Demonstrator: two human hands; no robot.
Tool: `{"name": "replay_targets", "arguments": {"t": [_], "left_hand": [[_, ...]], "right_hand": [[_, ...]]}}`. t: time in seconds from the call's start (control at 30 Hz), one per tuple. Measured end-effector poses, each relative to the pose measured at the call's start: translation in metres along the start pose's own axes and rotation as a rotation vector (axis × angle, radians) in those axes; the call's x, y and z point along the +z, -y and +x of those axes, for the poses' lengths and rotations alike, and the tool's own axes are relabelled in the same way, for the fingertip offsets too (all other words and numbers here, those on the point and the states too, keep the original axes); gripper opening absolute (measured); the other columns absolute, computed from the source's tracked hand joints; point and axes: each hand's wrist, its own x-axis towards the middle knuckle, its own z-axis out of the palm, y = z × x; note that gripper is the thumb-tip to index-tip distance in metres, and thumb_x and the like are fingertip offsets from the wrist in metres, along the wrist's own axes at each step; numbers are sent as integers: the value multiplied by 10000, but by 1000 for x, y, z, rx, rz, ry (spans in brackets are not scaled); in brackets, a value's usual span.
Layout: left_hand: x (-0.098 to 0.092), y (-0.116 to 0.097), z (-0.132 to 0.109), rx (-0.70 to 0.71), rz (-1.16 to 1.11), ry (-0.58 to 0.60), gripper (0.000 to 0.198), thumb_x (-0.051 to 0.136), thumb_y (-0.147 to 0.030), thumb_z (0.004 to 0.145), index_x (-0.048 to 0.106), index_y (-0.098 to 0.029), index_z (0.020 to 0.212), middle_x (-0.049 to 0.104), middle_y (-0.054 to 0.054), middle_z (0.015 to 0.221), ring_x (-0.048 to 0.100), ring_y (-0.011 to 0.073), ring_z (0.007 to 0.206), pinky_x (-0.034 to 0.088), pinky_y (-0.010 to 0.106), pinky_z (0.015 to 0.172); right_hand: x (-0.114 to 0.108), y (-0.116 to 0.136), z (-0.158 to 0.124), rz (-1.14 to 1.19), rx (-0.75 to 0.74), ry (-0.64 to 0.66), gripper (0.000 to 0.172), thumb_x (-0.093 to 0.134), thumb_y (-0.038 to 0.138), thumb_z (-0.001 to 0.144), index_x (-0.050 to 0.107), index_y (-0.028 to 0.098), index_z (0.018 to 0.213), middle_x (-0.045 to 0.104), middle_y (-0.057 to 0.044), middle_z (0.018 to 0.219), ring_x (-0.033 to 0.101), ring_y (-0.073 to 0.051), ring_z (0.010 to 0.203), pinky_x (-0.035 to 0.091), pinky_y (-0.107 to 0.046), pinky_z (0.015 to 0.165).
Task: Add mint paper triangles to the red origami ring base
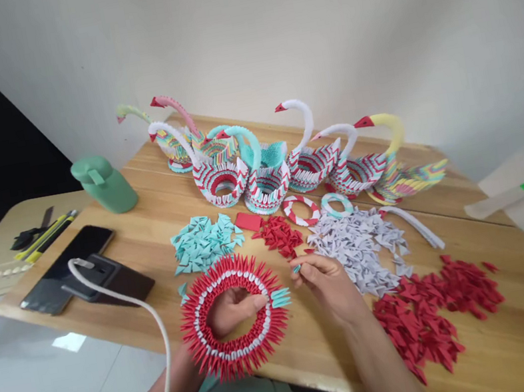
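Observation:
My left hand (235,309) reaches up through a red and white ring of folded paper pieces (207,347), fingers curled on its inner rim near a few teal pieces stuck in at its right side. My right hand (325,283) is just to the right of the ring, thumb and fingers pinched on a small teal paper piece (296,269). A pile of teal pieces (203,239) lies behind the ring, a small red pile (279,233) beside it, a white pile (361,239) to the right and a large red pile (429,312) near the front right.
Several finished paper swans (261,162) stand at the back of the wooden table (496,344). A green bottle (105,183), a phone (69,267) on a stand with a white cable (155,323), two small rings (301,209), and cutters (43,234) on a side table lie left.

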Motion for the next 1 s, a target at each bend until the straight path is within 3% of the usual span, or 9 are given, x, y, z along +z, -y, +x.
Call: {"name": "replay_targets", "arguments": {"t": [0.1, 0.27, 0.5, 0.67, 1.0], "left_hand": [[2, -6, 0, 23, -15, -26, 525, 677, -666, 732, 590, -149, 719, 614, 33, 679, 589, 188, 730, 486, 306, 699], [3, -11, 1, 97, 4, 0, 496, 672, -633, 749, 594, -144, 736, 619, 39, 746, 568, 185, 767, 477, 335, 801], [5, -18, -1, 63, -22, 1, 497, 699, -625, 709, 584, -142, 733, 595, 30, 730, 543, 171, 730, 465, 317, 758], [6, -26, -2, 49, -26, 39, 502, 698, -598, 717, 472, -162, 609, 461, -18, 598, 431, 118, 598, 412, 267, 620], [6, -31, -3, 74, 0, 44, 424, 694, -527, 729, 496, -168, 620, 474, -15, 589, 468, 135, 625, 448, 278, 656]], "right_hand": [[2, 2, -2, -29, 5, 62, 289, 828, 486, 695, 775, 214, 777, 708, -16, 624, 602, -137, 559, 469, -259, 584], [5, 3, -3, -45, 14, 127, 266, 831, 453, 708, 718, 215, 744, 687, 8, 607, 594, -130, 563, 455, -242, 588], [4, 1, -3, -48, 8, 203, 245, 866, 413, 675, 730, 216, 726, 705, 4, 668, 610, -134, 614, 457, -244, 630], [4, 3, -5, -35, 22, 278, 233, 855, 421, 691, 739, 224, 736, 712, -1, 680, 622, -139, 624, 464, -245, 624], [6, 4, -4, -83, 21, 277, 305, 870, 464, 643, 715, 207, 699, 687, -7, 648, 593, -141, 575, 453, -248, 565]]}}
